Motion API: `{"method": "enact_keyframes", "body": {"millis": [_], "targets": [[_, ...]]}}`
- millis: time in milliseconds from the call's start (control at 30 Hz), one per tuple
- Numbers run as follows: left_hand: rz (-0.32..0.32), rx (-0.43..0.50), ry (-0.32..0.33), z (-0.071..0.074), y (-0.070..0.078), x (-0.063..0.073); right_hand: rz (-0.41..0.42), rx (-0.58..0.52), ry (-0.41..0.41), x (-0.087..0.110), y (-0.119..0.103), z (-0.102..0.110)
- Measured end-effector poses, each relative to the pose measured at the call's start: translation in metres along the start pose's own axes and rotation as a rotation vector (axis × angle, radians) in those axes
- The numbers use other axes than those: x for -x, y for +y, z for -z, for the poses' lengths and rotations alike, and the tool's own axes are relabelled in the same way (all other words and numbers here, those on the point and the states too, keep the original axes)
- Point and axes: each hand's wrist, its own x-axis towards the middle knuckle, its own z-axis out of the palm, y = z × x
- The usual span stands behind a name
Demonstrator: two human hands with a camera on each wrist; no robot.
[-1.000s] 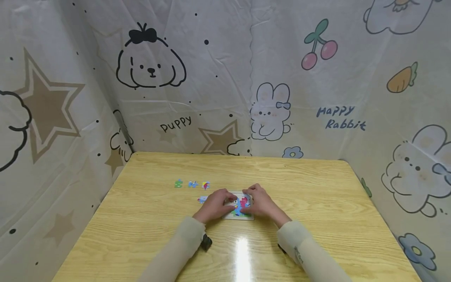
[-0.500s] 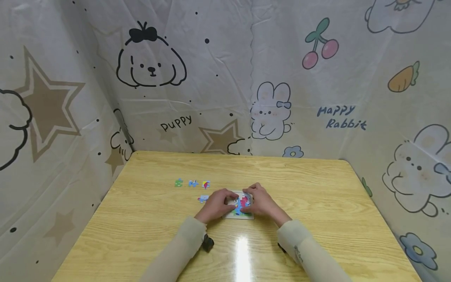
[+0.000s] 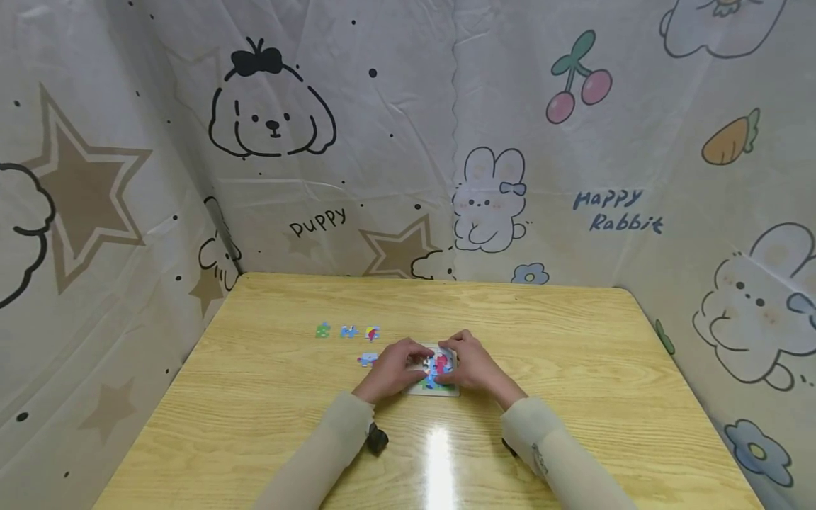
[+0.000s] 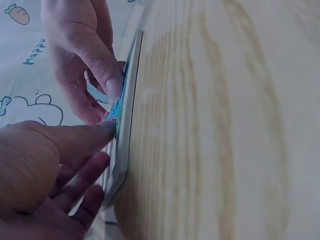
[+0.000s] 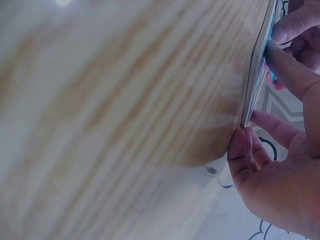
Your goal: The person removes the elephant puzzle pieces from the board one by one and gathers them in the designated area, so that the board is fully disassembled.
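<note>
A small jigsaw puzzle in a pale board lies on the table, its picture blue, red and green. My left hand is at its left side, thumb and index finger curved about a puzzle piece on the board. From the right, my right hand grips the board, thumb on the picture near the front and fingers at the far and right edges. In the left wrist view, the left thumb presses on the picture near the right thumb. The fingers hide much of the puzzle.
Loose puzzle pieces lie to the left: a green one, a blue one and a yellow-red one in a row. Nearer the left hand lies another blue piece. A printed curtain surrounds the wooden table.
My left fingers have shifted very slightly over the piece at the puzzle's left side. The right hand, the board and the loose pieces stay in place.
</note>
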Motion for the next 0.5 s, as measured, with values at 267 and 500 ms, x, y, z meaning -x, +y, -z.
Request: {"method": "enact_keyframes", "body": {"millis": [267, 500], "targets": [[-0.026, 0.002, 0.002, -0.0007, 0.0007, -0.0036, 0.018, -0.010, 0.015, 0.0007, -0.0002, 0.0031], [-0.022, 0.036, 0.008, 0.0005, -0.0036, -0.0004, 0.006, -0.026, 0.003, 0.0016, -0.0010, 0.0002]]}}
